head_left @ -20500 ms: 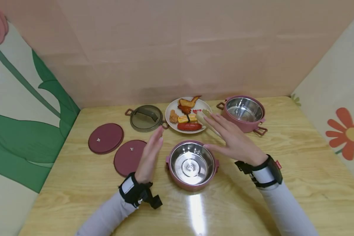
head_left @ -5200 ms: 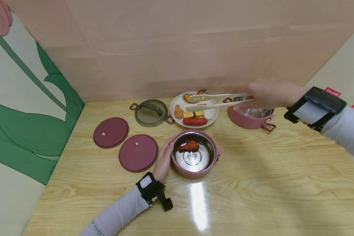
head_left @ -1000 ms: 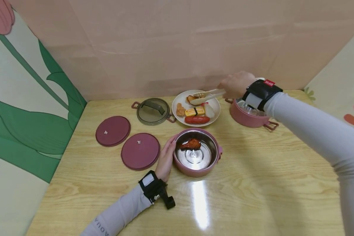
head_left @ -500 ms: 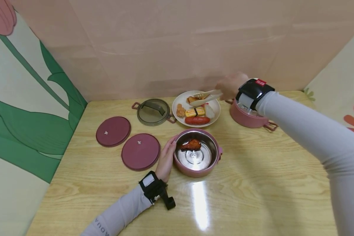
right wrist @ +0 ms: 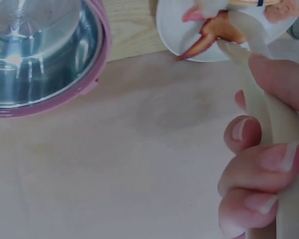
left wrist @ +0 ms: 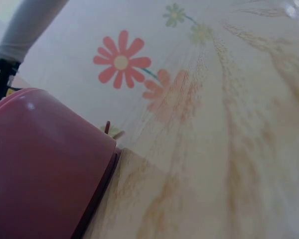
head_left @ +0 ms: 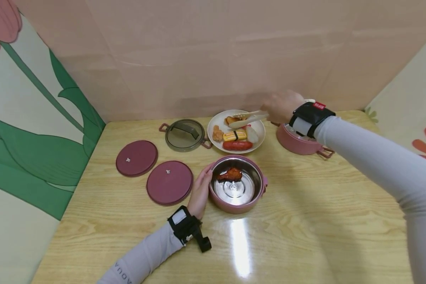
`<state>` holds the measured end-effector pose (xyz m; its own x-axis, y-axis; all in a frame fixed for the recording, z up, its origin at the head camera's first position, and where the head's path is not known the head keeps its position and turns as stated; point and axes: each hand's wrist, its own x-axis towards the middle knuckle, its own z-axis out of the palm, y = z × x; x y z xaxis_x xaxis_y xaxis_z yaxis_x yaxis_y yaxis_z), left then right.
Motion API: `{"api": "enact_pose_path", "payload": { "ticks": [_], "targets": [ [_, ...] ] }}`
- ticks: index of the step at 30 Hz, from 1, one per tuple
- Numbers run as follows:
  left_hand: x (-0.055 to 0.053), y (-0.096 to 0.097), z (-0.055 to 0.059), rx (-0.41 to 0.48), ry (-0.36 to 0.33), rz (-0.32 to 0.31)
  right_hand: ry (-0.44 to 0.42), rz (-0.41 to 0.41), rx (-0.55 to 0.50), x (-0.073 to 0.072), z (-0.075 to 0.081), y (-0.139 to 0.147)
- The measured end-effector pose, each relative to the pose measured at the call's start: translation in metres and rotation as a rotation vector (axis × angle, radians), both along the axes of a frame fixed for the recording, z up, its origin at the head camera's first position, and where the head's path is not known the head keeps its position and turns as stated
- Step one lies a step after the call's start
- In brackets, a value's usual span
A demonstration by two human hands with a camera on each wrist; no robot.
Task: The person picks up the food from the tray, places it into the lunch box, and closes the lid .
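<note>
Right hand [head_left: 283, 105], upper right of center in the head view: fingers curled around the tongs [head_left: 240, 123]. Left hand [head_left: 200, 191], center of frame: fingers extended against the left side of the pot [head_left: 234, 208].

The wing [head_left: 230, 120] lies on the plate [head_left: 261, 138], left of the right hand, the nearer hand. In the right wrist view, its long axis runs lower left to upper right, crosswise to the tongs. Tong tips meet its upper-right end; clamping cannot be confirmed.
</note>
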<state>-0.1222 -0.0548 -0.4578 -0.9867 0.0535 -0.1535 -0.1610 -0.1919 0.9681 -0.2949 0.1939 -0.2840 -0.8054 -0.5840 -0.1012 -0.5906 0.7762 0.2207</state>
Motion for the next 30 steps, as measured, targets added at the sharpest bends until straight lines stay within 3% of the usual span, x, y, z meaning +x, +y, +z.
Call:
{"api": "enact_pose_path", "payload": {
  "ticks": [11,22,30],
  "targets": [
    [0.001,0.000,0.001,0.011,0.011,-0.006,-0.062,-0.062,0.019,0.002,0.001,0.003],
    [0.001,0.000,-0.001,0.005,0.008,-0.005,-0.077,-0.061,0.024,0.003,0.005,0.003],
    [0.001,-0.001,0.000,0.003,0.002,-0.003,-0.117,-0.091,0.021,0.004,0.014,0.006]
  ]
}}
